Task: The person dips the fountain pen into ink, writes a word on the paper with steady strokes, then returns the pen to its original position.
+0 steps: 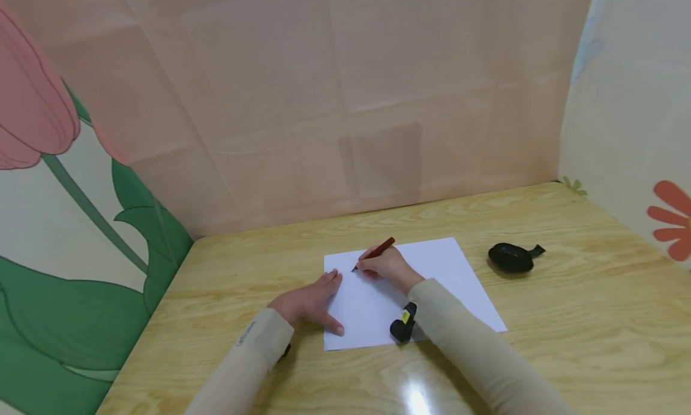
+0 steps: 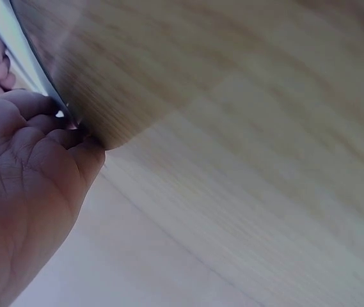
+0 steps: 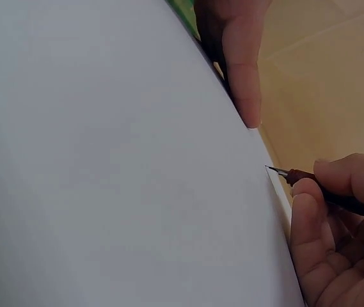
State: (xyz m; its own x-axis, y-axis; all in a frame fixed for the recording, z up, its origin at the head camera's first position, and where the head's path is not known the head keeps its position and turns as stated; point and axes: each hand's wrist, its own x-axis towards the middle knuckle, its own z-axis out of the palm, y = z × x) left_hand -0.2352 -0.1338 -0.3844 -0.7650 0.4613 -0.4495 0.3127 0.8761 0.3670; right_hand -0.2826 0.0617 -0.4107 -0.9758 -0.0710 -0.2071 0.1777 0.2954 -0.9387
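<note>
A white sheet of paper (image 1: 442, 265) lies on the wooden table. My right hand (image 1: 388, 268) pinches a dark red pen (image 1: 382, 247) between thumb and fingers, above the sheet's upper left part. In the right wrist view the pen (image 3: 300, 177) shows a pointed metal nib, its tip right at the paper's surface. My left hand (image 1: 309, 302) rests on the sheet's left edge, thumb and fingers spread and holding nothing. The left wrist view shows its palm (image 2: 34, 173) close over the tabletop.
To the right of the paper sits a glossy black oval object (image 1: 510, 258) with a short tail. The wooden table (image 1: 243, 265) meets a pink backdrop (image 1: 270, 133) behind. Flower-patterned panels stand at left and right. A black wrist device (image 1: 402, 325) overlaps the paper's lower edge.
</note>
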